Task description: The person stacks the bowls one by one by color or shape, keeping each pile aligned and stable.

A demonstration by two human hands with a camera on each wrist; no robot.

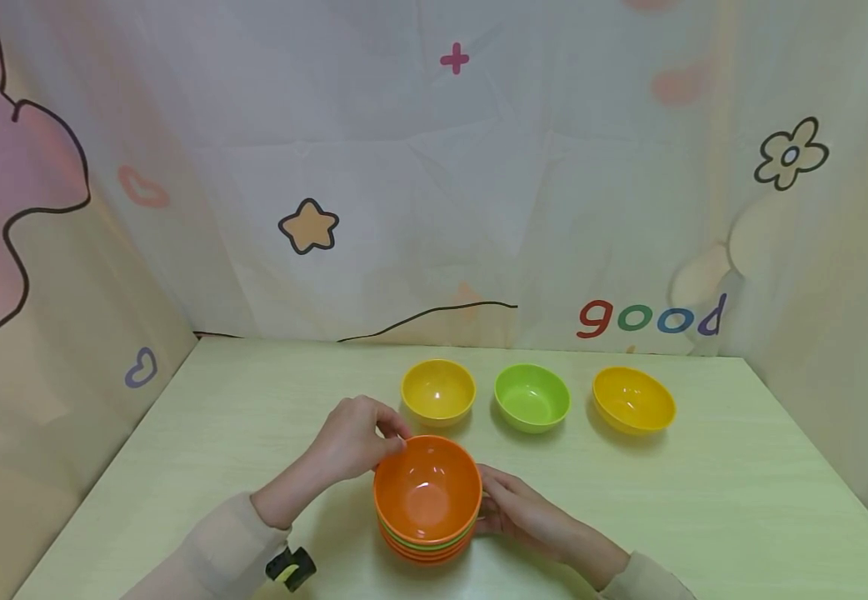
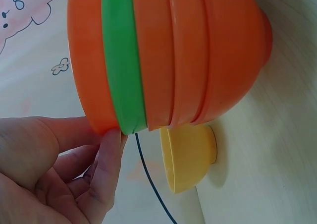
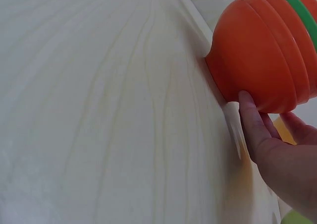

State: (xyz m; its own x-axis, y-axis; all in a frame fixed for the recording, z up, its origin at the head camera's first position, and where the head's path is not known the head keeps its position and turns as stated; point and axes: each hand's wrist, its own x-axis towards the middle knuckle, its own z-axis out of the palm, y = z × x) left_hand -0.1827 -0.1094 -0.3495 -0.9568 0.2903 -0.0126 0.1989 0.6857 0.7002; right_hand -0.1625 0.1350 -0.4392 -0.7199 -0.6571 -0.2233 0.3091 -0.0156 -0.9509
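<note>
A stack of nested bowls stands on the table, with an orange bowl (image 1: pixel 428 492) on top, a green bowl (image 2: pixel 121 60) under it and orange bowls (image 3: pixel 252 55) below. My left hand (image 1: pixel 359 437) pinches the top orange bowl at its left rim; in the left wrist view a fingertip also reaches the green rim. On the stack's right side my right hand (image 1: pixel 527 512) holds the lower bowls, its fingers spread over their outside. The right wrist view shows one fingertip (image 3: pixel 246 99) against the lowest orange bowl near its base. Some right fingers are partly hidden.
Behind the stack stand a yellow bowl (image 1: pixel 438 396), a light green bowl (image 1: pixel 531 400) and, farther right, another yellow bowl (image 1: pixel 632 402), all upright. A printed cloth backdrop (image 1: pixel 404 167) encloses the pale table (image 1: pixel 704 508) at the back and sides.
</note>
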